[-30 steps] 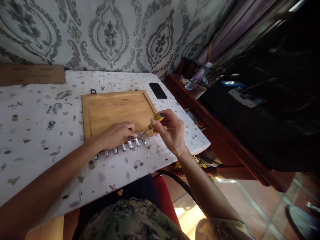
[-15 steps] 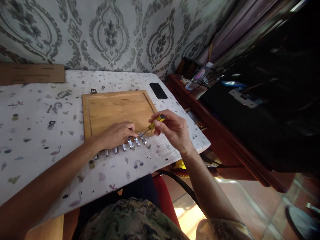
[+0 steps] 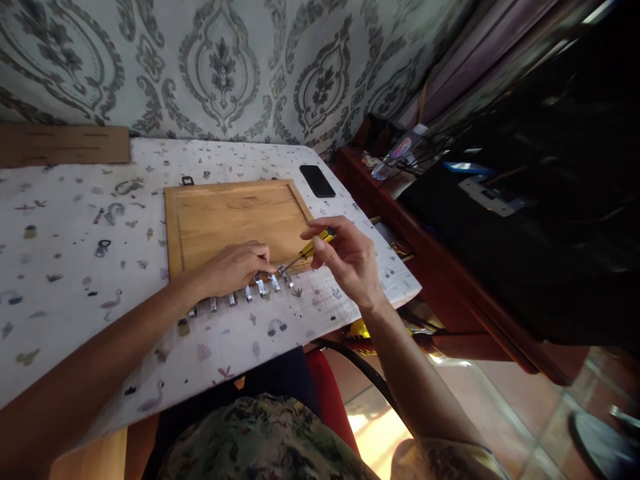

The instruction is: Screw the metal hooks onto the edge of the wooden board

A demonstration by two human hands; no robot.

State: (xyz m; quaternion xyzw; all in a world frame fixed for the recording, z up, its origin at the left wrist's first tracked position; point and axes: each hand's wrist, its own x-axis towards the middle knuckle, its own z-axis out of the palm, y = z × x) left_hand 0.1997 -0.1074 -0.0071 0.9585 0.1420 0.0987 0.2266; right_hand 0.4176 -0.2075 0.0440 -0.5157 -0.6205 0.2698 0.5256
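Note:
A wooden board (image 3: 235,217) with a raised frame lies on the patterned table (image 3: 75,267). Along its near edge runs a row of several metal hooks (image 3: 240,295). My left hand (image 3: 233,267) rests on that edge with its fingers curled down, pressing on the hook rail. My right hand (image 3: 347,260) pinches a small screwdriver with a yellow and black handle (image 3: 315,243). Its tip points down-left at the hooks near the board's right corner, close to my left fingertips.
A black phone (image 3: 317,181) lies beyond the board near the table's right edge. A cardboard strip (image 3: 63,145) leans at the back left by the wallpapered wall. Dark wooden furniture (image 3: 450,287) with clutter stands to the right. A red chair seat (image 3: 327,393) shows below.
My right hand has rolled slightly around the screwdriver handle and shifted a little right; the handle sits more hidden in the fingers. My left hand and the board have stayed put.

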